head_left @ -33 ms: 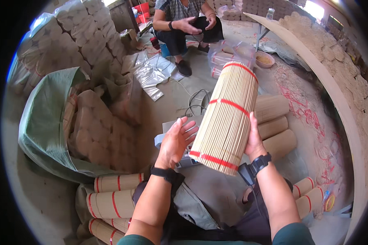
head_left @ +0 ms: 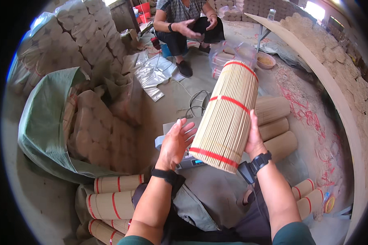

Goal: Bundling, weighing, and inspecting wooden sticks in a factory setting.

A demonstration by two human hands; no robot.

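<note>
A thick bundle of thin wooden sticks (head_left: 227, 114), tied with three red bands, is held tilted in front of me, its top leaning away to the right. My right hand (head_left: 255, 136) grips its right side, with the thumb along the sticks. On the other side, my left hand (head_left: 176, 142) has its fingers spread, palm facing the bundle, and sits just off its lower left edge. Below and behind the bundle is a grey scale (head_left: 188, 163) with a lit display, partly hidden by the bundle and my left hand.
Unbanded stick bundles (head_left: 274, 126) lie to the right; banded ones (head_left: 112, 204) lie at lower left. A green sack (head_left: 41, 122) of bundles stands at left. Ahead sits another person (head_left: 184, 24) beside plastic sheets (head_left: 147, 75). A long board (head_left: 315, 61) edges the right.
The bundle has shifted up very slightly, and more of the scale's display shows beneath it. Both hands keep nearly the same place.
</note>
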